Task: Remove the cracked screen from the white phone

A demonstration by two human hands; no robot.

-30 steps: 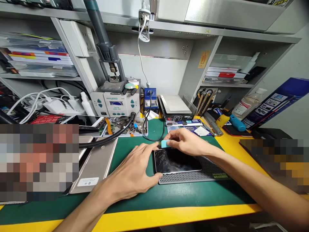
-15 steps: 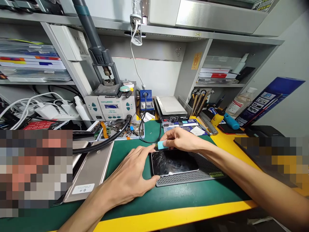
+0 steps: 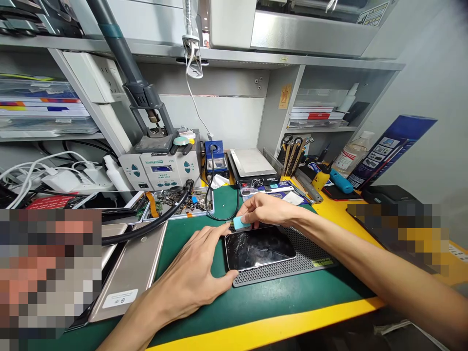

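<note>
A smartphone [image 3: 260, 247] with a cracked black screen lies face up on a grey perforated mat [image 3: 310, 256]. My left hand [image 3: 199, 265] spans the phone's left end, thumb at the near corner and fingers at the far corner, bracing it between them. Between thumb and fingers of my right hand [image 3: 261, 208] is a small light-blue flat card [image 3: 241, 223]. The card is at the phone's far edge, near its left corner; whether it enters the seam cannot be made out.
Left of the hands lies a gold tablet back [image 3: 133, 273], with a black hose [image 3: 161, 222] arching over it. Behind stand a tray of small parts [image 3: 179, 207], a grey rework station [image 3: 157, 170] and a flat heating plate [image 3: 254, 163]. Tools and bottles stand at back right.
The view has shifted slightly, so everything sits a little further left and lower. Both hands keep nearly the same places at the phone, and the blue card is still at its far edge.
</note>
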